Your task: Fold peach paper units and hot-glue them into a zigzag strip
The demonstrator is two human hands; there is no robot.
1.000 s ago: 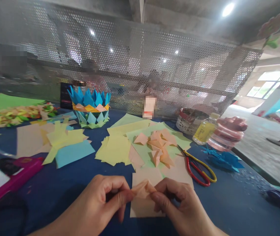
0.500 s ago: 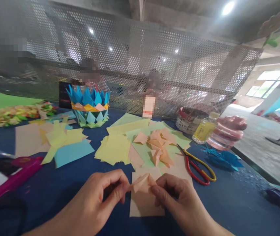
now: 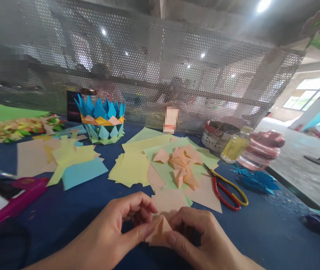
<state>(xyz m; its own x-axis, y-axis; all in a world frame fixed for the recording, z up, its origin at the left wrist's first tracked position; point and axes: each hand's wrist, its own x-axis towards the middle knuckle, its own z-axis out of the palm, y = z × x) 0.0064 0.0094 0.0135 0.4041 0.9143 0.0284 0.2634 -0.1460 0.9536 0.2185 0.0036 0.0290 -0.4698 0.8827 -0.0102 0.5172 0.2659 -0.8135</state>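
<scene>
Between my two hands is a small folded piece of peach paper (image 3: 160, 229) with a raised point. My left hand (image 3: 130, 221) pinches its left side between thumb and fingers. On the other side my right hand (image 3: 192, 228) grips the right edge, thumb in front. Flat peach paper (image 3: 169, 198) lies beneath and beyond the fold, partly hidden by my fingers. Farther back, several folded peach pieces (image 3: 183, 161) are heaped on pale green sheets (image 3: 156, 153). Yellow squares (image 3: 129, 167) are stacked to their left.
Scissors (image 3: 229, 189) with red and yellow handles lie at right, near a blue paper flower (image 3: 258, 180), a bottle (image 3: 235, 146) and a pink container (image 3: 261, 150). A tiered paper piece (image 3: 102, 118) stands back left. A magenta tool (image 3: 22, 197) lies at left.
Both hands have moved closer together and nearer to me with the folded peach paper. It has turned from lying slantwise to standing with its point up.
</scene>
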